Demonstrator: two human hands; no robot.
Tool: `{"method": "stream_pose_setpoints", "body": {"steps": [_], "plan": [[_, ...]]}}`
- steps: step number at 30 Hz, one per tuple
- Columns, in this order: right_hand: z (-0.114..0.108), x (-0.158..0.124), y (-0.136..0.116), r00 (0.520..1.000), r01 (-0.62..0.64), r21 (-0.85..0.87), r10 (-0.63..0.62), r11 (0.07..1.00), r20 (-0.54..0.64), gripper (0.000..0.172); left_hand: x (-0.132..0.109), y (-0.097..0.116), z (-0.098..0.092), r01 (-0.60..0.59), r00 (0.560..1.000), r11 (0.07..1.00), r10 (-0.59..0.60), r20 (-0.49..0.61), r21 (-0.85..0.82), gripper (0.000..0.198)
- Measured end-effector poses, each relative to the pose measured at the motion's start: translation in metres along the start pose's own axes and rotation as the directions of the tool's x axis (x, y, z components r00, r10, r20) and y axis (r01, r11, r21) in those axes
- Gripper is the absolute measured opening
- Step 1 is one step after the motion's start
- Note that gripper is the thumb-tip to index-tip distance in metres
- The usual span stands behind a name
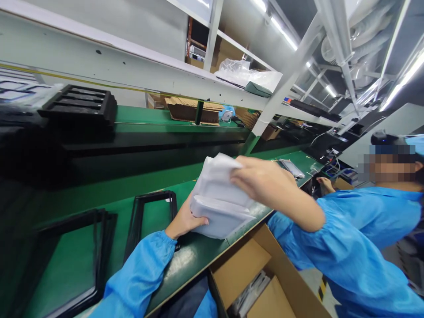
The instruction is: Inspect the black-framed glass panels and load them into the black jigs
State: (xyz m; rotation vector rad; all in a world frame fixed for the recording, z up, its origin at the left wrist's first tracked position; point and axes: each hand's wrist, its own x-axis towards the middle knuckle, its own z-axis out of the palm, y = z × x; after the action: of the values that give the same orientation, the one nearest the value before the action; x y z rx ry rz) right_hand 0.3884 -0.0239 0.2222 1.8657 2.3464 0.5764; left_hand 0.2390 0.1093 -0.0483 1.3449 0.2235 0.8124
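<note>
A soft white packing bag [221, 196], translucent and folded, is held above the green bench in front of me. My left hand [186, 220] grips its lower left side, with the thumb lying across the front. At the upper right edge, my right hand [256, 179] pinches a raised flap of the white material. Whatever may be inside the bag is hidden. Left of the bag, a black rectangular frame [136, 221] lies on the bench, and larger black frames [98, 265] overlap closer to me.
An open cardboard box [281, 269] stands below the bench edge, with flat grey pieces inside. On the raised shelf are black trays [79, 106] and a carton of brown dividers [195, 109]. A co-worker in a blue smock [374, 212] is close on the right.
</note>
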Motion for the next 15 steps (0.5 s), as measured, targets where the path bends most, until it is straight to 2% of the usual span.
{"method": "stream_pose_setpoints", "body": {"steps": [8, 13, 15], "plan": [[0.009, -0.002, -0.002, 0.993, -0.062, 0.020, 0.064, 0.998, -0.096, 0.029, 0.000, -0.001, 0.001, 0.023, 0.999, 0.999, -0.022, -0.031, 0.027, 0.109], [0.018, -0.005, -0.001, 0.996, -0.083, -0.027, 0.082, 0.996, -0.046, 0.027, -0.002, -0.002, -0.002, 0.048, 0.998, 0.997, -0.047, -0.031, 0.057, 0.109], [0.019, -0.011, 0.002, 0.999, -0.051, -0.031, 0.051, 0.998, -0.004, 0.029, -0.003, -0.003, -0.002, 0.054, 0.998, 0.996, -0.051, -0.038, 0.073, 0.112]]}}
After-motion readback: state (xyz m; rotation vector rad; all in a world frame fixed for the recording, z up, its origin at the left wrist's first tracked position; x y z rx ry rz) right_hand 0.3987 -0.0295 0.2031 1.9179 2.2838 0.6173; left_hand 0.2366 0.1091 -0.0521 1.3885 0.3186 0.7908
